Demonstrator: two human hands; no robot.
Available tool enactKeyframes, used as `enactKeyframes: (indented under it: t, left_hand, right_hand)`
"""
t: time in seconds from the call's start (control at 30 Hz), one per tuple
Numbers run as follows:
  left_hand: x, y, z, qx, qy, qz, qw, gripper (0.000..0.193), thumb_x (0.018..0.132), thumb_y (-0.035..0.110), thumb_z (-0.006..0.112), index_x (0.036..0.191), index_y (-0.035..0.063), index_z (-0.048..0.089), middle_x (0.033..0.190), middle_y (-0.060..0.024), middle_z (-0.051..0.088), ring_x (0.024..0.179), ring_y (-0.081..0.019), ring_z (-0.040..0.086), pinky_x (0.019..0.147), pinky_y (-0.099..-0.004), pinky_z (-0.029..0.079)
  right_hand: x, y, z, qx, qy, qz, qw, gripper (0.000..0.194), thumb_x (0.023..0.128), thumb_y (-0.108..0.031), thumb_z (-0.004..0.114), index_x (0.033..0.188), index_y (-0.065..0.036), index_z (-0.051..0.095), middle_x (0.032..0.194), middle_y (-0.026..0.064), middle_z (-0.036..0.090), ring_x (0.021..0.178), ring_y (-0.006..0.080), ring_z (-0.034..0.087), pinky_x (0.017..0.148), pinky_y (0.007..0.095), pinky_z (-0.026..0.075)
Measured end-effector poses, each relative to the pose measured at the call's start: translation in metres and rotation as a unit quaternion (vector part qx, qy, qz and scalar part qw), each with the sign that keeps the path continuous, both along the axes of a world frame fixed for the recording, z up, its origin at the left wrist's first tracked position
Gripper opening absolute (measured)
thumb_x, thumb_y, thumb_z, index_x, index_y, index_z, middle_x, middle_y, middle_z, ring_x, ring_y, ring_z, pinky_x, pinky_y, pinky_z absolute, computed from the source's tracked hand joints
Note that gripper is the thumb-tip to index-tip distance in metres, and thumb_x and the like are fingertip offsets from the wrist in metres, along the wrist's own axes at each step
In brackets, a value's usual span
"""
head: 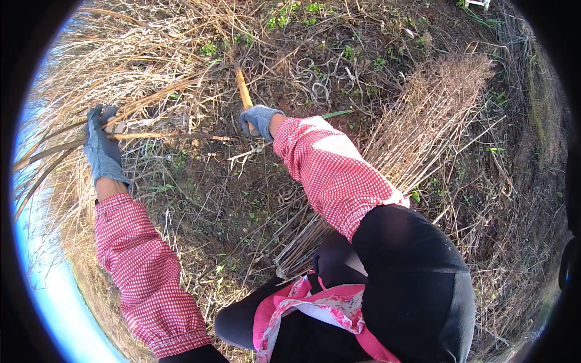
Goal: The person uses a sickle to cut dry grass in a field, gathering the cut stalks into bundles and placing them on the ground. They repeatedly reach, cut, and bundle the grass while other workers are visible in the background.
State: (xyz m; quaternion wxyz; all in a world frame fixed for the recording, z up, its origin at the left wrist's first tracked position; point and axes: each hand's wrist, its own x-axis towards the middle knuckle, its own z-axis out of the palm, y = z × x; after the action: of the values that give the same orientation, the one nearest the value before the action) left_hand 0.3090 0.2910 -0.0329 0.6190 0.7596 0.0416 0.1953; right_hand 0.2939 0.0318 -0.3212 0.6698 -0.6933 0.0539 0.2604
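My left hand [103, 147], in a grey-blue work glove, is around several brown woody stalks [50, 149] at the left. One stalk ends in a pale, bare tip [218, 137] pointing right, over the soil. My right hand [262, 120], gloved the same way, grips the wooden handle [243, 86] of a hand tool. That handle slants up and away from me. Dry grass and shade hide the tool's head, so its kind cannot be told. A gap of ground lies between the two hands.
A bundle of cut dry stalks [417, 127] lies to the right, partly under my right arm, its lower ends [304, 247] by my knee. Tall dry grass [136, 59] leans in from the upper left. A white object [477, 3] shows at the top right edge.
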Motion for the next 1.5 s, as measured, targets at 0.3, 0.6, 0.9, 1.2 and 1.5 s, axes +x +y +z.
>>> enactKeyframes:
  t: [0.3, 0.6, 0.9, 1.2, 1.5]
  left_hand:
    - [-0.019, -0.012, 0.002, 0.023, 0.014, -0.038, 0.999, 0.031, 0.089, 0.026, 0.048, 0.115, 0.0088, 0.051, 0.113, -0.0111, 0.056, 0.102, -0.0211, 0.054, 0.088, -0.0349, 0.045]
    - [-0.035, -0.032, -0.007, 0.029, 0.032, -0.004, 0.999, 0.041, 0.085, 0.031, 0.055, 0.116, 0.0045, 0.052, 0.109, -0.0133, 0.058, 0.102, -0.0253, 0.054, 0.089, -0.0387, 0.046]
    - [-0.05, 0.021, -0.014, -0.039, 0.055, 0.151, 0.986, 0.034, 0.084, 0.033, 0.058, 0.106, 0.0068, 0.057, 0.085, -0.0057, 0.058, 0.068, -0.0146, 0.05, 0.059, -0.0254, 0.041]
    - [-0.164, 0.076, -0.025, -0.108, -0.006, -0.023, 0.994, 0.036, 0.089, 0.042, 0.047, 0.096, 0.0062, 0.052, 0.104, -0.0113, 0.056, 0.099, -0.022, 0.054, 0.079, -0.0351, 0.047]
    - [-0.228, 0.164, 0.067, -0.075, -0.114, -0.02, 0.99, 0.027, 0.09, 0.027, 0.052, 0.099, 0.002, 0.054, 0.091, -0.0092, 0.06, 0.092, -0.0217, 0.06, 0.085, -0.0333, 0.048]
  right_hand:
    - [-0.125, -0.059, 0.031, 0.27, 0.167, -0.172, 0.933, 0.011, 0.077, -0.006, 0.055, 0.068, -0.004, 0.052, 0.052, 0.0038, 0.049, 0.04, 0.0149, 0.047, 0.037, 0.0273, 0.038]
    - [-0.035, -0.004, 0.017, 0.09, 0.069, -0.007, 0.993, 0.018, 0.078, -0.019, 0.053, 0.07, -0.005, 0.06, 0.062, 0.0058, 0.059, 0.047, 0.0175, 0.053, 0.046, 0.0326, 0.042]
    - [-0.105, -0.006, -0.004, 0.258, 0.18, -0.075, 0.946, 0.023, 0.081, -0.017, 0.051, 0.062, -0.006, 0.054, 0.053, 0.0038, 0.051, 0.044, 0.0152, 0.049, 0.04, 0.0286, 0.037]
    - [-0.277, -0.139, 0.038, 0.112, 0.12, -0.142, 0.976, 0.021, 0.077, -0.009, 0.063, 0.092, -0.005, 0.049, 0.06, 0.0031, 0.052, 0.042, 0.0128, 0.048, 0.036, 0.0272, 0.042]
    - [-0.256, -0.116, 0.112, 0.172, 0.08, -0.102, 0.976, 0.022, 0.08, -0.008, 0.058, 0.099, -0.003, 0.049, 0.064, 0.0024, 0.051, 0.047, 0.011, 0.049, 0.04, 0.0256, 0.043]
